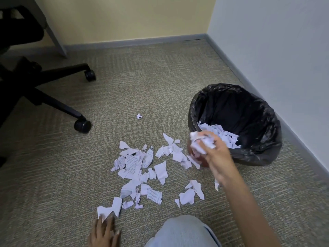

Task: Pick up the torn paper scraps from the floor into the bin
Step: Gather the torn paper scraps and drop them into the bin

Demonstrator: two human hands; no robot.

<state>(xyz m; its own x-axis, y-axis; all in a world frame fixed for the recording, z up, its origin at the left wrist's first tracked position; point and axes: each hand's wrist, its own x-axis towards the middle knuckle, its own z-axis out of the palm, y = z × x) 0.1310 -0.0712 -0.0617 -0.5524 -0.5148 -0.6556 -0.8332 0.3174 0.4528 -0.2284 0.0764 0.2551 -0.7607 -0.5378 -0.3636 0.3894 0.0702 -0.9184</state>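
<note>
Several torn white paper scraps (138,168) lie scattered on the carpet in front of me. A bin (267,122) lined with a black bag stands to the right, with scraps (224,134) inside it. My right hand (213,150) is clenched around a bunch of crumpled scraps (201,141), held at the bin's near rim. My left hand (104,232) rests flat on the carpet at the bottom, fingertips touching a scrap (108,210). One small crumpled scrap (139,116) lies apart, farther away.
A black office chair base with castors (82,125) stands to the left. A desk leg (55,38) is at the back left. Walls meet in a corner behind the bin. My knee (183,232) in light trousers is at the bottom.
</note>
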